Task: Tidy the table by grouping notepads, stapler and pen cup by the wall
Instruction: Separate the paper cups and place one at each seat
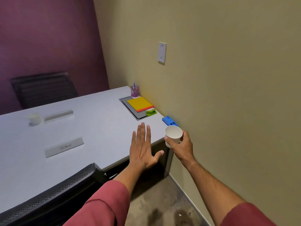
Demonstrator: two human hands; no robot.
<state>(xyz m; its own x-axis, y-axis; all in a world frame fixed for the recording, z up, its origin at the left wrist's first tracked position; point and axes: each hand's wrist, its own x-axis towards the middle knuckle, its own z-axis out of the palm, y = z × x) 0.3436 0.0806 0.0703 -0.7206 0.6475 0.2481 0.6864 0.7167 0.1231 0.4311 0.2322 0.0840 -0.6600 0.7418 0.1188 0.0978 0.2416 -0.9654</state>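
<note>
A stack of notepads (139,104), yellow on top with an orange one under it, lies by the beige wall on the grey table (91,121). Behind the stack stands a purple pen cup (134,91) with a blue pen in it. A green stapler (151,112) sits at the stack's near end, and a blue stapler (169,121) lies closer to the table's corner. My right hand (181,144) holds a white paper cup (173,135) at the table's near right corner. My left hand (144,147) hovers flat over the table edge, fingers spread, holding nothing.
A grey inset panel (130,110) lies under the notepads. Two name plates (64,147) (58,115) and a white cup (34,119) sit on the left of the table. One black chair (48,196) is near me, another black chair (44,88) at the far side.
</note>
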